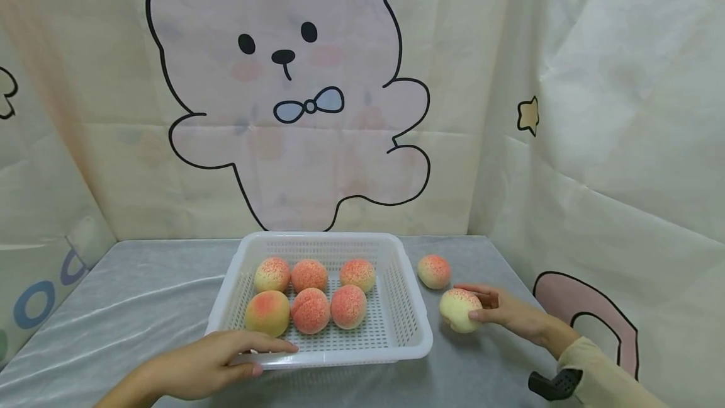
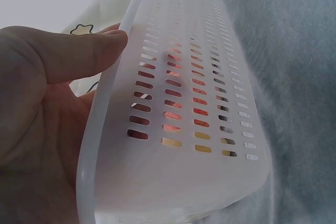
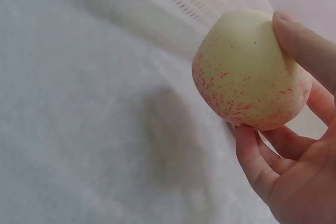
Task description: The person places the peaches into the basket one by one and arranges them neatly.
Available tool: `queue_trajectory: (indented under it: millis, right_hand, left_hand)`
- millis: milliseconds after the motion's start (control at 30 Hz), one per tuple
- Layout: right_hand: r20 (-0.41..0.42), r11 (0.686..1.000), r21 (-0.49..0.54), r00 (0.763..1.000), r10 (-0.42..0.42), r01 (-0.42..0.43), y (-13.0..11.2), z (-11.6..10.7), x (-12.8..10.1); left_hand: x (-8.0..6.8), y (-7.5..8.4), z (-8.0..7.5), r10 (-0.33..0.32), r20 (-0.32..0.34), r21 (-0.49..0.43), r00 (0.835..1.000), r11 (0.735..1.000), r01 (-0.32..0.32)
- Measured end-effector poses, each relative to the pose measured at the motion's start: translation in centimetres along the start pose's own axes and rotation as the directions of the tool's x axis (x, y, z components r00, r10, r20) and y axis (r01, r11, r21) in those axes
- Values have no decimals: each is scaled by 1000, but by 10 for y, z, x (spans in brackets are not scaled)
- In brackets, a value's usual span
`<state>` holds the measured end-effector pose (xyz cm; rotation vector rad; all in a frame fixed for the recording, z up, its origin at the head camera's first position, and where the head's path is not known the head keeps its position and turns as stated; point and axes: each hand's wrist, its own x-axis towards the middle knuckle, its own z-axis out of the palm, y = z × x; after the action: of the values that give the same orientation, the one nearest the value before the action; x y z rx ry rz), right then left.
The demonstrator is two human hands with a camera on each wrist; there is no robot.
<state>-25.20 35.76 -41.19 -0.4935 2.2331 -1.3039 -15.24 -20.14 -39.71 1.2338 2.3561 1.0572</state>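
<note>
A white plastic basket (image 1: 421, 332) with slotted walls holds several peaches (image 1: 310, 311), red-orange and yellow, in two rough rows. My left hand (image 1: 206, 364) grips its near rim, thumb outside the wall and fingers over the inner side; the left wrist view shows the thumb (image 2: 89, 53) against the rim. To the right of the basket, my right hand (image 1: 510, 313) holds a pale yellow peach (image 1: 460, 311) with red speckles. In the right wrist view this peach (image 3: 249, 72) sits between thumb and fingertips, its shadow on the cloth below.
Another peach (image 1: 434, 271), red on top and paler below, lies on the grey cloth-covered table (image 1: 141, 294) just beyond the right hand. Printed curtains (image 1: 453, 49) with a cartoon bear stand at the back and along both sides. A black strap device (image 1: 555, 385) is on the right wrist.
</note>
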Motion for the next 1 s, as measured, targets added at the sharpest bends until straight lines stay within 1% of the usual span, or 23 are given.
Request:
queue_trajectory:
  millis: [133, 367, 567, 700, 900, 1000]
  right_hand:
    - [-15, 1000, 12, 1000, -14, 14, -9, -2, 1]
    - [-23, 999, 10, 999, -43, 43, -29, 0, 1]
    - [-1, 994, 38, 995, -101, 101, -45, -1, 1]
    - [8, 991, 32, 991, -131, 131, -55, 0, 2]
    - [-6, 986, 13, 986, -164, 164, -72, 6, 4]
    - [-16, 981, 2, 981, -192, 192, -81, 12, 5]
  left_hand:
    - [-1, 0, 0, 6, -4, 5, 1000, 1000, -6]
    - [0, 1, 0, -11, 5, -12, 1000, 1000, 11]
    - [1, 1, -1, 3, 4, -8, 1000, 1000, -3]
    - [1, 1, -1, 4, -1, -2, 1000, 1000, -4]
    - [1, 1, 0, -18, 7, -24, 1000, 1000, 18]
    - [0, 1, 0, -13, 4, -23, 1000, 1000, 13]
